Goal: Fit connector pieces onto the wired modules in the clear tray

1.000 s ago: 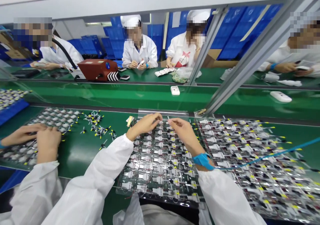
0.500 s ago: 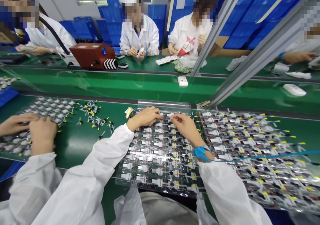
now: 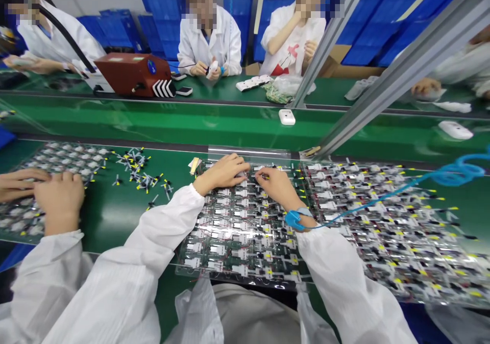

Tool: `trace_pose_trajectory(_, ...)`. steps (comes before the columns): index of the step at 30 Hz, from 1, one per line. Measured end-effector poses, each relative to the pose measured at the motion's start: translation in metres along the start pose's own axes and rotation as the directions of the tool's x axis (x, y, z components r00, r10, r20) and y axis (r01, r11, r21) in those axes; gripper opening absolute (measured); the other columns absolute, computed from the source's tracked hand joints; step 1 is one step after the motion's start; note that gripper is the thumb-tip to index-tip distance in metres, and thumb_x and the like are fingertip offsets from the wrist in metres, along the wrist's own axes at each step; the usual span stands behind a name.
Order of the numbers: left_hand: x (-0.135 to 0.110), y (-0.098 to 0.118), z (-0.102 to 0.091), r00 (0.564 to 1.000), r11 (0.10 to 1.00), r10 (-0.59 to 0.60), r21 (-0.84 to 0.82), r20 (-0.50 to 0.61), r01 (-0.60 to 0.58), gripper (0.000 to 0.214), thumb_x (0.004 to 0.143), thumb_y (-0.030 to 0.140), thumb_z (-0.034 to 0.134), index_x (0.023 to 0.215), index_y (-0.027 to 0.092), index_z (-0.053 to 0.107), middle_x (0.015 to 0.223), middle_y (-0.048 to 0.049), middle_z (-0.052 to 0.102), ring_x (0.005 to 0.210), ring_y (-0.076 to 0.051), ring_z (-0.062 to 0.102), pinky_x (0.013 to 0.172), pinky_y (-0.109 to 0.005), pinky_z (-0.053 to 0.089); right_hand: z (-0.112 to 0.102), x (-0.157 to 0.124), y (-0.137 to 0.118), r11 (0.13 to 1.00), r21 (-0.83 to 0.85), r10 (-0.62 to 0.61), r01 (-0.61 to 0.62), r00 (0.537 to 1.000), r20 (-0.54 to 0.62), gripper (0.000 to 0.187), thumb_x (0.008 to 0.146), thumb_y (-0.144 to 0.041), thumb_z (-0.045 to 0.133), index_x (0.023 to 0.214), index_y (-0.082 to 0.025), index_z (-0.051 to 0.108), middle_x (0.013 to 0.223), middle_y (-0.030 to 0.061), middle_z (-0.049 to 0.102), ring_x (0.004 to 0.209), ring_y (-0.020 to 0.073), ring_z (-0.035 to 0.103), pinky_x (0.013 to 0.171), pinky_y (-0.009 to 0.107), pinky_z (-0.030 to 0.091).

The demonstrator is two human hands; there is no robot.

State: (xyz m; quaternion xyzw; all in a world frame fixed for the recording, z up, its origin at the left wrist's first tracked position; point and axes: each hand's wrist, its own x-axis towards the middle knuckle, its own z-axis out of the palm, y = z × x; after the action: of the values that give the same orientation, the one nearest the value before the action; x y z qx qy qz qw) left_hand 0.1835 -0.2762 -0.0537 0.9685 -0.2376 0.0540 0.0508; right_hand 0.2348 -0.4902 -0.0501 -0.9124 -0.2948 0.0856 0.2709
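The tray [image 3: 184, 270] of boards [image 3: 242, 254] lies on the desk [image 3: 126, 216], close before the person. Since a second ago both hands have sunk from a raised pinch onto its far row. The left hand [image 3: 224, 173] rests there, fingers bent. The right hand [image 3: 276, 187] touches just beside it, fingertips close together. Whether either grip holds a part, I cannot tell. Beyond, a casing [image 3: 287, 117] sits on the belt [image 3: 191, 124].
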Motion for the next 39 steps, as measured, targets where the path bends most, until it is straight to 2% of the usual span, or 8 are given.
trace_pose_trajectory(4,0.001,-0.002,0.001,1.000,0.998,-0.021,-0.054,0.002,0.021,0.024,0.102,0.034,0.053,0.115,0.017,0.063,0.106,-0.0092,0.063,0.097,-0.024,0.057,0.089,-0.034,0.042,0.001,0.001,-0.002,1.000,-0.008,-0.016,0.016,1.000,0.004,0.027,0.092,-0.021,0.055,0.106,-0.022,0.078,0.100,0.0074,0.079,0.091,0.0244,0.071,0.084,0.032,0.050)
trace_pose_trajectory(8,-0.001,0.001,0.000,0.998,0.998,-0.051,-0.041,0.042,0.053,0.025,0.101,0.028,0.052,0.120,0.017,0.064,0.104,-0.0091,0.063,0.094,-0.023,0.060,0.078,-0.031,0.044,0.005,0.006,-0.003,1.000,-0.017,-0.014,0.014,1.000,0.001,0.026,0.091,-0.019,0.056,0.104,-0.022,0.078,0.098,0.0070,0.079,0.092,0.0243,0.071,0.084,0.032,0.050)
trace_pose_trajectory(11,0.000,0.005,-0.001,0.996,0.998,-0.046,-0.030,0.073,0.048,0.027,0.100,0.024,0.052,0.124,0.020,0.065,0.109,-0.0090,0.062,0.096,-0.022,0.062,0.078,-0.030,0.045,0.009,0.010,-0.003,1.000,-0.025,-0.007,0.007,1.000,0.001,0.023,0.090,-0.019,0.058,0.100,-0.022,0.078,0.099,0.0076,0.079,0.093,0.0244,0.071,0.083,0.031,0.049)
trace_pose_trajectory(15,0.002,0.004,-0.002,0.991,0.997,-0.034,-0.071,0.129,0.044,0.024,0.100,0.022,0.053,0.118,0.021,0.069,0.107,-0.0077,0.063,0.094,-0.020,0.064,0.078,-0.028,0.045,0.012,0.012,0.000,1.000,-0.032,-0.001,0.001,1.000,-0.002,0.021,0.089,-0.019,0.058,0.098,-0.022,0.077,0.098,0.0072,0.079,0.092,0.0235,0.071,0.082,0.030,0.050)
trace_pose_trajectory(25,-0.002,-0.006,-0.013,0.995,0.970,-0.051,-0.234,0.088,0.070,0.028,0.097,0.015,0.054,0.120,0.021,0.069,0.111,-0.0081,0.067,0.098,-0.022,0.066,0.080,-0.028,0.047,0.013,0.015,-0.001,0.999,0.009,-0.049,0.049,0.999,-0.012,0.024,0.090,-0.018,0.058,0.102,-0.023,0.078,0.101,0.0062,0.079,0.095,0.0234,0.072,0.085,0.030,0.050)
trace_pose_trajectory(28,-0.002,-0.004,-0.014,0.995,0.963,-0.057,-0.258,0.085,0.078,0.026,0.095,0.019,0.059,0.119,0.021,0.068,0.109,-0.0080,0.067,0.097,-0.022,0.066,0.080,-0.029,0.048,0.015,0.017,-0.002,0.998,0.019,-0.061,0.061,0.998,-0.023,0.024,0.090,-0.019,0.059,0.104,-0.023,0.078,0.099,0.0066,0.079,0.091,0.0233,0.072,0.084,0.031,0.050)
trace_pose_trajectory(32,0.000,0.003,-0.007,0.991,0.967,-0.119,-0.219,0.053,0.128,0.023,0.093,0.024,0.063,0.115,0.018,0.066,0.106,-0.0090,0.067,0.094,-0.024,0.065,0.080,-0.032,0.049,0.016,0.018,-0.002,0.997,0.027,-0.068,0.069,0.997,-0.026,0.023,0.089,-0.019,0.059,0.101,-0.023,0.078,0.094,0.0057,0.079,0.085,0.0221,0.071,0.082,0.030,0.050)
trace_pose_trajectory(39,0.003,0.016,-0.001,0.982,0.973,-0.188,-0.134,0.023,0.189,0.018,0.096,0.022,0.057,0.108,0.014,0.066,0.102,-0.0129,0.071,0.093,-0.027,0.068,0.079,-0.034,0.050,0.014,0.018,-0.003,0.996,0.039,-0.083,0.083,0.996,-0.011,0.021,0.090,-0.022,0.059,0.100,-0.023,0.078,0.094,0.0056,0.079,0.084,0.0219,0.070,0.080,0.030,0.050)
